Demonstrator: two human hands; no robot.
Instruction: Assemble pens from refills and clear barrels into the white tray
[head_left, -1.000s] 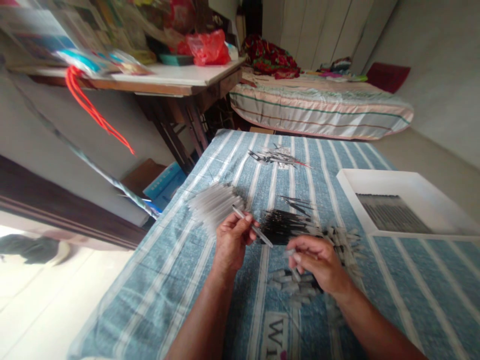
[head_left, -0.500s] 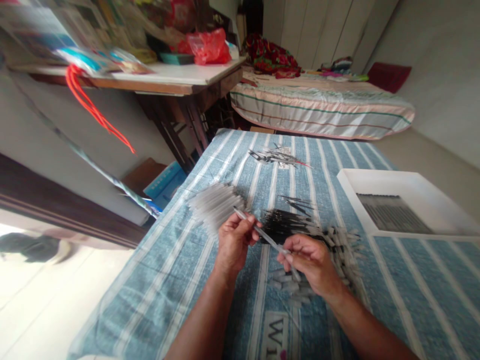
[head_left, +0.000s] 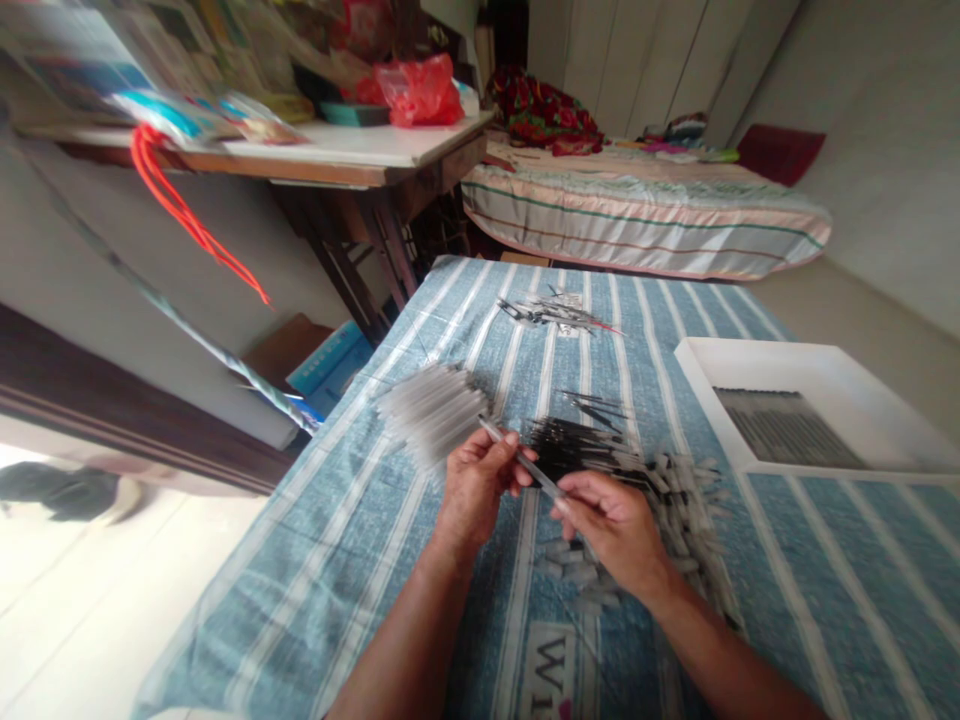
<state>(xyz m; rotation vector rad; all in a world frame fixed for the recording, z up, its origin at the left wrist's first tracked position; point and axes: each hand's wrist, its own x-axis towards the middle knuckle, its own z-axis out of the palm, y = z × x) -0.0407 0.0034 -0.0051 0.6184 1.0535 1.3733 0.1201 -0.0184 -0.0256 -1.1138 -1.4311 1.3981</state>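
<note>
Between my two hands I hold a slim, greyish pen point(head_left: 541, 480) at a slant. My left hand point(head_left: 480, 478) pinches its upper left part, and my right hand point(head_left: 611, 520) grips the lower right end. Left of my left hand lies a stack of clear pen barrels point(head_left: 431, 410). Just beyond my hands sits a pile of black refills point(head_left: 574, 448). Grey translucent pen caps point(head_left: 686, 520) are heaped beside and partly under my right hand, which hides some of them.
A white tray point(head_left: 847, 370) on the right holds a row of pens point(head_left: 784, 425). Loose thin parts point(head_left: 559, 313) lie toward the far end of the striped tablecloth point(head_left: 360, 560). Behind stand a desk point(head_left: 420, 150) with a red plastic bag point(head_left: 420, 90) and a bed point(head_left: 645, 215).
Both hands still grip the pen. My left hand has shifted slightly right, nearer my right hand, and less of the pen shows between and below them.
</note>
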